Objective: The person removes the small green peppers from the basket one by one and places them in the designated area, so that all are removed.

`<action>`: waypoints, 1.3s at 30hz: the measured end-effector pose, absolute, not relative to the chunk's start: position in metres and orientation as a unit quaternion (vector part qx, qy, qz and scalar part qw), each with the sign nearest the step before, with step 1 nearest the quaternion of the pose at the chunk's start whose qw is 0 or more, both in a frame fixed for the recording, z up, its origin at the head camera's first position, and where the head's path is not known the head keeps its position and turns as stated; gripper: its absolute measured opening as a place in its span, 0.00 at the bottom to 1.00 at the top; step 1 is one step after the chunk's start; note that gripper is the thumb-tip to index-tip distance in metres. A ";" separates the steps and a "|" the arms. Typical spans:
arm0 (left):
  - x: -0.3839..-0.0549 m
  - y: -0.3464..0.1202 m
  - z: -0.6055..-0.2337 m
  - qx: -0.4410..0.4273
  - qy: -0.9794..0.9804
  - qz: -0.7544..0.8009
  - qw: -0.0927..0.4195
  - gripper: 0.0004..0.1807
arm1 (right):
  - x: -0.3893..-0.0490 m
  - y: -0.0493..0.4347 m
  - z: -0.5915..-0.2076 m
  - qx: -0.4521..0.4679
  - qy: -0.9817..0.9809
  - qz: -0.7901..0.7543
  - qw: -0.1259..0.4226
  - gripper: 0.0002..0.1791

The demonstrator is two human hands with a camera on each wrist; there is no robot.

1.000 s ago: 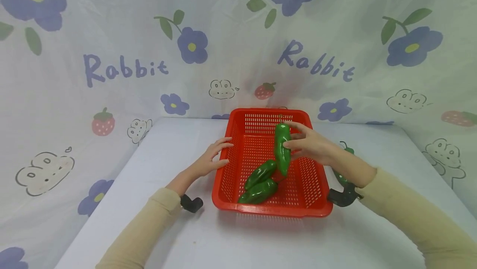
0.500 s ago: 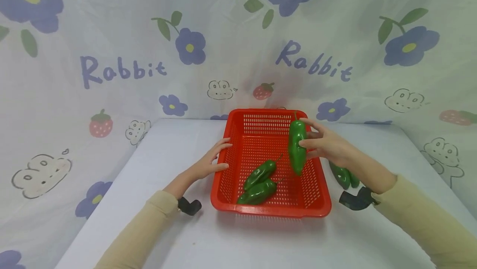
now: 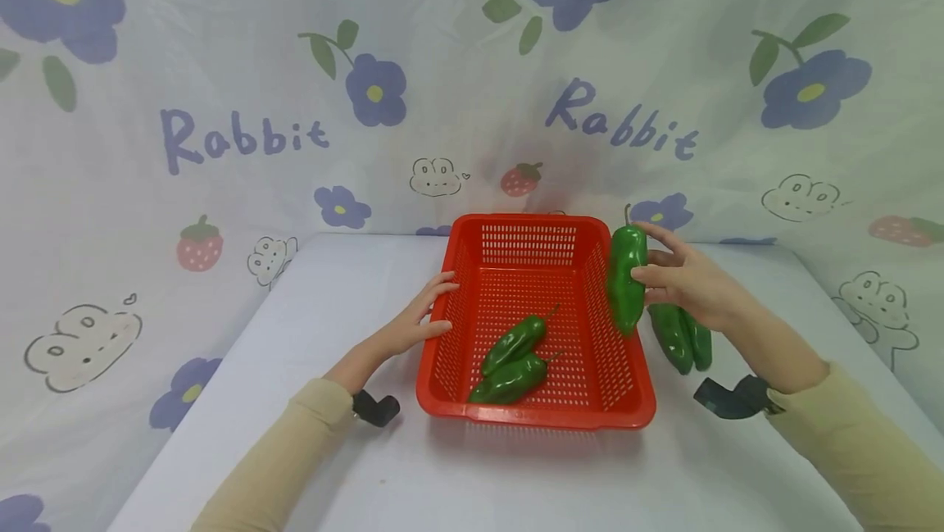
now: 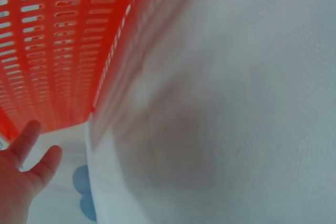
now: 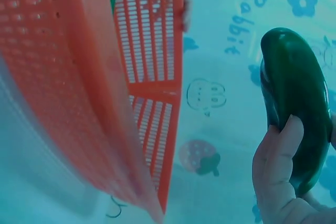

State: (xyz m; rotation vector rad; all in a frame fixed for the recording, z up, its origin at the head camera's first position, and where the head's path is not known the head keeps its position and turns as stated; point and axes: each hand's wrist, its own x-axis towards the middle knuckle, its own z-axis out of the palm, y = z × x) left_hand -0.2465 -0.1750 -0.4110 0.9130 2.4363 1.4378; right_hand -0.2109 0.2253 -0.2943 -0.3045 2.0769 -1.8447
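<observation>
The only readable text is the word "Rabbit", printed in purple handwriting-style letters on the pale backdrop cloth (image 3: 472, 106) behind the table. In the head view it stands twice: once on the left part of the cloth, and once on the right part, slanting slightly downward. In the right wrist view the same word shows once on the cloth (image 5: 231, 77), turned sideways, above a rabbit outline drawing.

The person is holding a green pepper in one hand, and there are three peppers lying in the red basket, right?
Not quite: the right hand does hold a green pepper, but only two peppers lie in the red basket. The head view shows this.
</observation>
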 end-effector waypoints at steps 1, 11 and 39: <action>-0.246 -0.175 -0.410 0.307 0.817 0.480 0.084 0.34 | -0.211 0.228 -0.295 -0.106 0.735 -0.648 0.169 0.41; -0.231 -0.168 -0.388 0.310 0.816 0.481 0.088 0.33 | -0.208 0.252 -0.304 -0.084 0.776 -0.612 0.128 0.43; -0.246 -0.176 -0.411 0.310 0.815 0.482 0.082 0.33 | -0.212 0.328 -0.354 -0.032 0.819 -0.571 0.052 0.44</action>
